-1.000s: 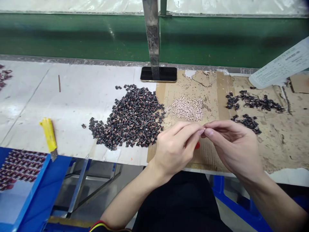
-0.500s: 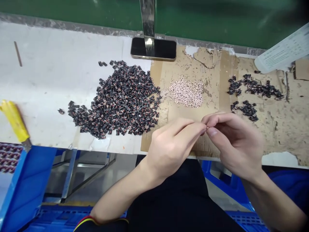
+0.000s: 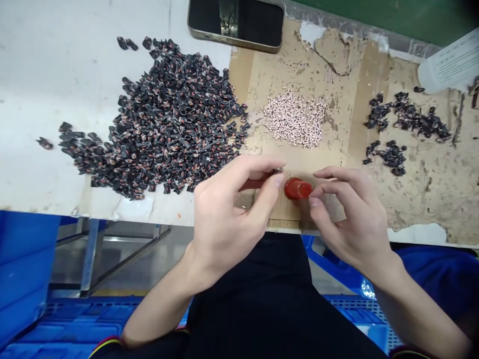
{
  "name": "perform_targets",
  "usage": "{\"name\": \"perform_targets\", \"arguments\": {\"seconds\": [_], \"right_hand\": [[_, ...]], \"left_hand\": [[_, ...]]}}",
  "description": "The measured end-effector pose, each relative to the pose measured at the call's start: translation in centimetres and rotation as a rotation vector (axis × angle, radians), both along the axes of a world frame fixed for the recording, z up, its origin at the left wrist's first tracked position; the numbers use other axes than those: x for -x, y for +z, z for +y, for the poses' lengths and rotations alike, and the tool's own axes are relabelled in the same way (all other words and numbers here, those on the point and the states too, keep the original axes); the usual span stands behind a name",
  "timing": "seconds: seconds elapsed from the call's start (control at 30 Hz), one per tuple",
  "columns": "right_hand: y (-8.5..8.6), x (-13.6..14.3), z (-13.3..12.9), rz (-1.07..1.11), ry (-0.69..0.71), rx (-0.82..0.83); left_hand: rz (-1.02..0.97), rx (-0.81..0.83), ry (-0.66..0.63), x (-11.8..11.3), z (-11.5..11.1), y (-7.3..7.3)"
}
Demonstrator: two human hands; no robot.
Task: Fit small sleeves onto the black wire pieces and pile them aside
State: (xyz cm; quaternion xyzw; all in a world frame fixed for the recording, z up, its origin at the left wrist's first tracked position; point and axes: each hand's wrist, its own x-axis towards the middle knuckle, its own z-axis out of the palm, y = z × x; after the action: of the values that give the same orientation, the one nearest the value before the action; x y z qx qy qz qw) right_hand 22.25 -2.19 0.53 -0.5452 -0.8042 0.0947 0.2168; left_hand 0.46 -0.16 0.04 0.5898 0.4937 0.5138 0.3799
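My left hand [image 3: 239, 209] pinches a small black part [image 3: 277, 171] between thumb and forefinger, above the cardboard's near edge. Just right of it stands a small red cup-shaped piece [image 3: 298, 188]. Beside that piece, the thumb and a finger of my right hand [image 3: 348, 214] are pressed together; whatever they hold is too tiny to name. Beyond both hands lies a spread of tiny pinkish copper-coloured bits [image 3: 295, 119]. To the left is a big heap of small black parts [image 3: 175, 119] with reddish spots.
Smaller clusters of shiny black parts [image 3: 419, 117] lie on the worn cardboard [image 3: 422, 194] at right. A phone [image 3: 235, 22] lies at the back, and a whitish translucent container [image 3: 451, 65] stands back right. Blue crates [image 3: 26, 264] are below the table's left edge.
My hands have come apart from fingertip contact, the left one moving left, and the red piece now shows between them. My view has tipped down and closer to the table.
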Motion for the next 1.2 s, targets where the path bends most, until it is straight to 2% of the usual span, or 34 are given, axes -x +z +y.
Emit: {"name": "perform_targets", "arguments": {"seconds": [0.1,0.2,0.3,0.4,0.5,0.7,0.93,1.2], "right_hand": [[0.0,0.1,0.1,-0.020,0.014,-0.005],[0.5,0.2,0.1,0.117,-0.040,0.059],[1.4,0.3,-0.1,0.437,-0.133,0.220],[2.2,0.3,-0.2,0.763,-0.155,0.429],[2.6,0.5,-0.3,0.922,-0.152,0.519],[2.8,1.2,-0.3,0.968,-0.141,0.477],[2.8,1.2,-0.1,0.915,-0.092,0.431],[2.7,1.1,0.7,0.896,-0.032,0.409]], "left_hand": [[0.001,-0.010,0.004,0.1,0.0,0.1],[-0.033,0.006,-0.026,0.0,0.1,0.7],[-0.177,0.199,-0.106,-0.7,0.1,1.1],[-0.403,0.428,-0.224,-1.6,0.1,0.9],[-0.570,0.555,-0.306,-2.2,0.1,0.7],[-0.719,0.755,-0.344,-2.4,0.1,1.3],[-0.775,0.780,-0.369,-2.4,0.3,1.6],[-0.697,0.734,-0.321,-2.1,0.4,2.0]]}}
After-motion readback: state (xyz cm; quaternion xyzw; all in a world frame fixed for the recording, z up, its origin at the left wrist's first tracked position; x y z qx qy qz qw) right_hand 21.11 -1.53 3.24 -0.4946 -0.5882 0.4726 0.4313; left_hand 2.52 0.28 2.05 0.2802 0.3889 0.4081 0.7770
